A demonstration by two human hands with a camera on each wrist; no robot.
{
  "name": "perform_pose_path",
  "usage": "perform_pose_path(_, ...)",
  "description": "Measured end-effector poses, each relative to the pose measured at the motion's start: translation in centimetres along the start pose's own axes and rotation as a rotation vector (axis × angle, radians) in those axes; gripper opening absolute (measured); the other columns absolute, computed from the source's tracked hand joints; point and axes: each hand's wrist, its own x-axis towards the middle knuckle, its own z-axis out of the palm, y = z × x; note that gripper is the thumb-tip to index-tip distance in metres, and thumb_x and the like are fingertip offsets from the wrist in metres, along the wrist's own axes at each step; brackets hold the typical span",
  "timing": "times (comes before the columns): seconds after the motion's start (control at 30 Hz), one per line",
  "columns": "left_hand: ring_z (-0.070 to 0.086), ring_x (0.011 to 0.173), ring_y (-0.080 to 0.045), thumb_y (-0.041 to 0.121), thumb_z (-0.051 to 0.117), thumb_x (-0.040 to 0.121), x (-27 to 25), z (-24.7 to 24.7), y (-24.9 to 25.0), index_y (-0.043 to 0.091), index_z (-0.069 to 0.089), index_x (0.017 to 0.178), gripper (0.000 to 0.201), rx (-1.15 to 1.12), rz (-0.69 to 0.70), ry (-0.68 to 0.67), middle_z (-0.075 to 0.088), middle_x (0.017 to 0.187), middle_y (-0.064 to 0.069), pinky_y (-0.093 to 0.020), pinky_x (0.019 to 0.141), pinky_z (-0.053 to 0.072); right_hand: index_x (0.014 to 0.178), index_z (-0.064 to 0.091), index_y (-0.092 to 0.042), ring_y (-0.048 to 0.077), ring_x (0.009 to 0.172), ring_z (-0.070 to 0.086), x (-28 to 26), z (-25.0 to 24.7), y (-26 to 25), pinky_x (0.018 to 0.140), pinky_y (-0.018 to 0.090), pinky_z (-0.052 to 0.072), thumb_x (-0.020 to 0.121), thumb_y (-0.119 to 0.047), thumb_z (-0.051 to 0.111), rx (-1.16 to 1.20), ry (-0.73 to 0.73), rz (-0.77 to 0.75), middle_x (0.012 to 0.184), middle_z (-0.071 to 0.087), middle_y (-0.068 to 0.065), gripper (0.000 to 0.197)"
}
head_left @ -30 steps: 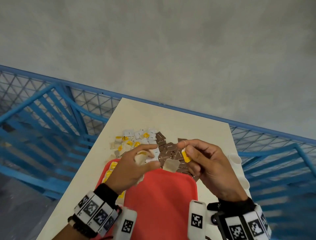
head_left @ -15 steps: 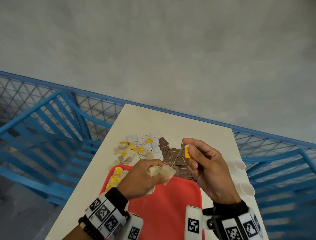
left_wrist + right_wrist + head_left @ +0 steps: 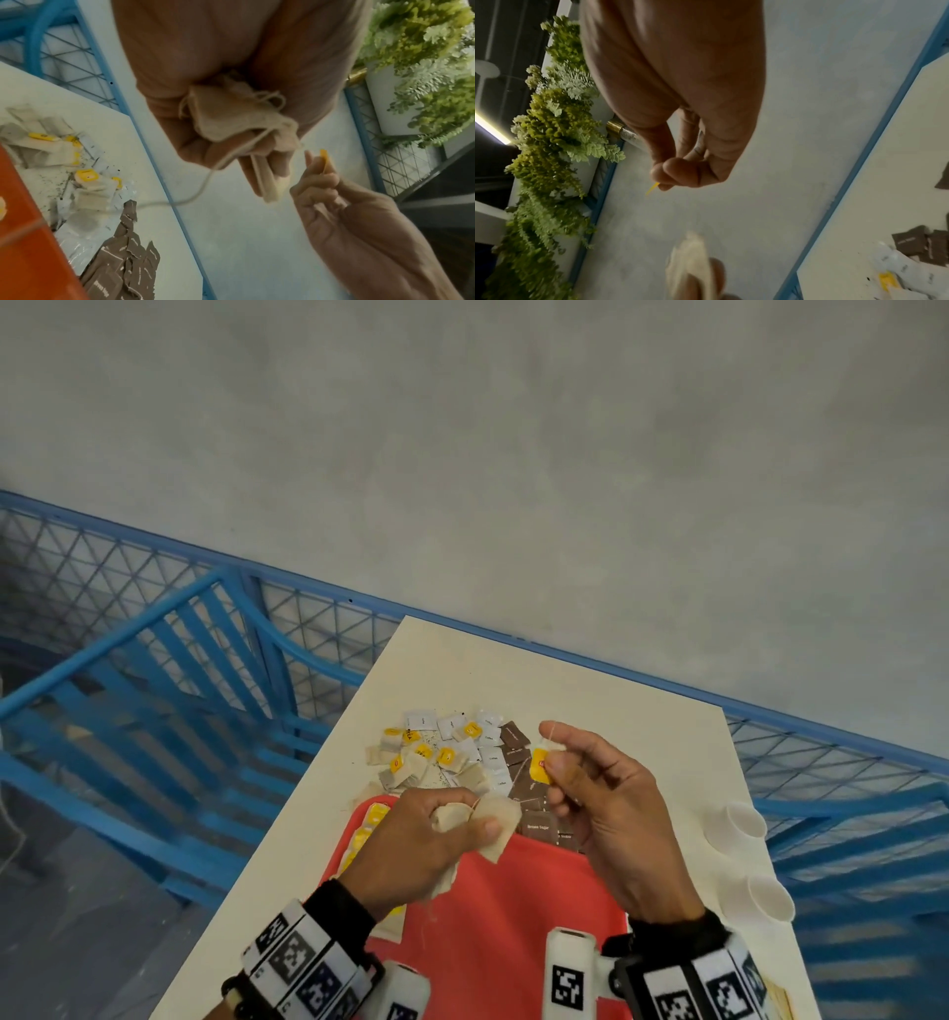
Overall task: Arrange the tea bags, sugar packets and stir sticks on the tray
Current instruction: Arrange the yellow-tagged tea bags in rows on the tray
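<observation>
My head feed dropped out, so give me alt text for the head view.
Over a red tray on a table, the left hand grips tea bags while the right hand pinches a yellow tag. Beyond the tray lie loose tea bags, white packets and brown packets; two cups sit at right.

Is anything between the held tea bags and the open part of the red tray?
Nothing visible. The left hand grips the tea bags just above the tray's bare red middle; the right hand pinches a yellow tag.
</observation>
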Motion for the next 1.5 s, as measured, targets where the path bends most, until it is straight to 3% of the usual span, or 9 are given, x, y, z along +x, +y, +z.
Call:
perform_pose_path(0.1, 0.054, 0.047, -0.003, 0.022, 0.075, 0.088, -0.9, -0.6, -0.5, 0.018, 0.073, 0.078, 0.011, -0.045, -0.04, 0.052, 0.063, 0.055, 0.004, -0.017, 0.051, 0.042, 0.095, 0.078, -0.009, 0.014, 0.061, 0.054, 0.2, 0.7, 1.4, 0.057, 0.022, 0.047, 0.076, -0.018, 0.074, -0.031, 0.023, 0.029, 0.078, 0.067, 0.013, 0.021)
perform_pose_path(0.23, 0.064, 0.066, -0.026, 0.046, 0.076, 0.077, -2.3, -1.7, -2.8, 0.02, 0.075, 0.082, 0.026, -0.028, -0.095, 0.113, 0.072, 0.079, -0.018, -0.038, 0.065, 0.051, 0.097, 0.078, -0.012, 0.018, 0.069, 0.056, -0.1, 1.6, 4.0, 0.067, 0.027, 0.049, 0.08, -0.014, 0.075, -0.043, 0.003, 0.08, 0.08, 0.067, 0.014, 0.017)
perform_pose_path(0.5, 0.056, 0.067, -0.007, 0.032, 0.076, 0.072, -4.2, -3.2, -4.2, 0.013, 0.069, 0.08, 0.022, -0.025, -0.125, 0.176, 0.066, 0.071, 0.004, -0.025, 0.067, 0.045, 0.094, 0.074, -0.004, 0.014, 0.06, 0.057, -1.9, 4.5, 8.4, 0.055, 0.022, 0.047, 0.084, -0.002, 0.074, -0.141, -0.103, 0.25, 0.067, 0.064, 0.011, 0.011)
perform_pose_path(0.67, 0.063, 0.078, -0.017, 0.032, 0.078, 0.074, -5.0, -3.9, -4.0, 0.015, 0.074, 0.091, 0.024, -0.054, -0.124, 0.103, 0.072, 0.09, -0.016, -0.044, 0.077, 0.052, 0.093, 0.072, -0.003, 0.015, 0.054, 0.053, -2.2, 5.0, 9.2, 0.051, 0.021, 0.042, 0.079, -0.002, 0.079, -0.166, -0.042, 0.228, 0.065, 0.062, 0.014, 0.015)
perform_pose_path(0.87, 0.052, 0.045, -0.008, 0.018, 0.083, 0.077, -5.1, -3.7, -4.5, 0.017, 0.073, 0.082, 0.012, -0.192, -0.233, 0.125, 0.062, 0.059, -0.001, -0.023, 0.047, 0.045, 0.095, 0.07, -0.006, 0.014, 0.054, 0.051, -2.3, 5.3, 9.3, 0.052, 0.02, 0.043, 0.078, -0.003, 0.08, -0.231, 0.007, 0.167, 0.061, 0.058, 0.011, 0.02)
perform_pose_path(0.97, 0.067, 0.071, -0.02, 0.045, 0.079, 0.077, -4.9, -3.9, -4.4, 0.015, 0.076, 0.085, 0.031, -0.144, -0.174, 0.168, 0.073, 0.08, -0.016, -0.048, 0.073, 0.055, 0.094, 0.069, -0.011, 0.013, 0.053, 0.048, -2.1, 5.7, 9.5, 0.053, 0.021, 0.041, 0.077, -0.005, 0.081, -0.276, 0.02, 0.153, 0.058, 0.057, 0.003, 0.022)
perform_pose_path(1.03, 0.069, 0.08, -0.027, 0.049, 0.078, 0.073, -4.8, -4.3, -4.3, 0.015, 0.076, 0.087, 0.037, -0.15, -0.161, 0.179, 0.074, 0.088, -0.018, -0.053, 0.082, 0.054, 0.096, 0.069, -0.013, 0.01, 0.053, 0.047, -2.1, 5.9, 9.7, 0.052, 0.021, 0.04, 0.078, -0.011, 0.082, -0.261, 0.069, 0.149, 0.056, 0.055, -0.004, 0.022)
perform_pose_path(1.27, 0.07, 0.081, -0.032, 0.031, 0.08, 0.082, -4.7, -6.0, -4.2, 0.01, 0.072, 0.096, 0.027, -0.22, -0.169, 0.137, 0.073, 0.094, -0.022, -0.043, 0.077, 0.057, 0.086, 0.075, -0.009, 0.001, 0.058, 0.055, -2.4, 6.9, 9.6, 0.055, 0.013, 0.042, 0.084, -0.016, 0.077, -0.301, -0.114, 0.16, 0.063, 0.065, -0.009, 0.008)
perform_pose_path(1.5, 0.067, 0.061, -0.01, 0.014, 0.068, 0.09, -6.1, -8.4, -4.2, 0.003, 0.068, 0.092, 0.012, -0.18, -0.153, 0.331, 0.076, 0.082, -0.013, -0.016, 0.055, 0.051, 0.085, 0.066, -0.001, 0.009, 0.049, 0.051, -1.5, 8.0, 12.9, 0.049, 0.016, 0.04, 0.088, -0.01, 0.072, -0.337, -0.062, 0.137, 0.059, 0.056, 0.005, 0.012)
